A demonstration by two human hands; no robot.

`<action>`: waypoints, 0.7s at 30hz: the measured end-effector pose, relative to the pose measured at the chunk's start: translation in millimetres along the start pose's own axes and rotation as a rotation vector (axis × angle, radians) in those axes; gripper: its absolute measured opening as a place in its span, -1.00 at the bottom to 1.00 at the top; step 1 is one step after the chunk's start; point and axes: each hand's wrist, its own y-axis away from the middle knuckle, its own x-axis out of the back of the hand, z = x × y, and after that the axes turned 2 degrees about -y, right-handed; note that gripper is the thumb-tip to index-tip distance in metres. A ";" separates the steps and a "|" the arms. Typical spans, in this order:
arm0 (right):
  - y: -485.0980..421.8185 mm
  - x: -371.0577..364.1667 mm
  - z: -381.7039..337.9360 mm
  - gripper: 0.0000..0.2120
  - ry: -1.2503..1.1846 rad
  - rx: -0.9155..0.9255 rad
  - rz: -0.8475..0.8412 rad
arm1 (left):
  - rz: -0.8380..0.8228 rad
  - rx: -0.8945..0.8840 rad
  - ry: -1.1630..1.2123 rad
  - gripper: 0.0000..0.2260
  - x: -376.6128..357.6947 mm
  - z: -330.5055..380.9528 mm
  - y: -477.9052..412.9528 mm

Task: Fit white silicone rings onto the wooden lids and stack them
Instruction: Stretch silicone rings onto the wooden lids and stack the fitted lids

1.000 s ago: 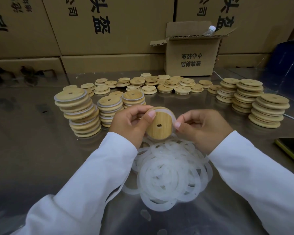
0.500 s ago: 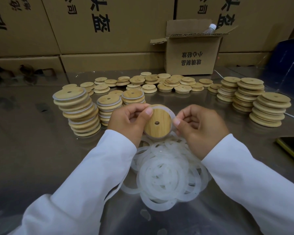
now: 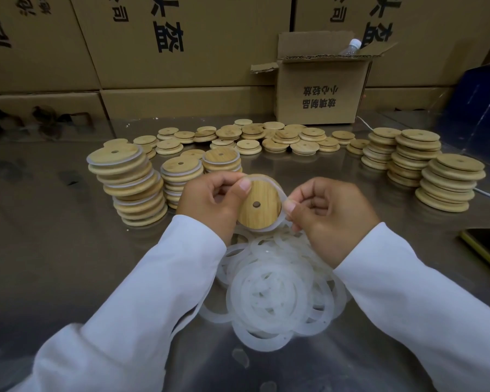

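Mid-batch. Left hand [image 3: 210, 199] grips lid [image 3: 262, 205], right hand [image 3: 331, 216] pinches ring [image 3: 284, 198] half-seated on its rim, above ring pile [image 3: 275, 292]. 3 ringed stacks [image 3: 130, 182] at left; many bare lids [image 3: 266, 137] left to do.

My left sleeve [image 3: 142, 292] and right sleeve [image 3: 425, 295] are long and plain white, rising from the frame's lower corners to the wrists. My left hand [image 3: 210, 203] and right hand [image 3: 333, 215], mid-frame, are bare, nails short.
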 end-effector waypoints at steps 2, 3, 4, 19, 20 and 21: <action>-0.5 0.2 0.3 -0.83 -0.004 0.000 0.009 | -0.014 0.011 0.025 -0.87 0.3 0.0 0.0; -0.7 0.7 0.3 -0.83 -0.008 -0.003 0.010 | -0.023 0.020 0.037 -0.88 0.5 0.0 0.1; -0.8 1.4 0.4 -0.82 -0.009 -0.006 0.010 | -0.029 0.024 0.041 -0.89 0.6 -0.2 0.1; -1.7 7.3 4.3 -0.83 -0.106 -0.070 -0.028 | -0.073 0.040 0.095 -0.88 0.1 -1.0 1.3; -2.1 7.9 4.3 -0.84 -0.119 -0.082 -0.031 | -0.073 0.052 0.107 -0.89 0.0 -1.7 1.1; -2.7 8.5 3.9 -0.88 -0.144 -0.093 -0.028 | -0.072 0.069 0.122 -0.90 -0.1 -2.4 1.0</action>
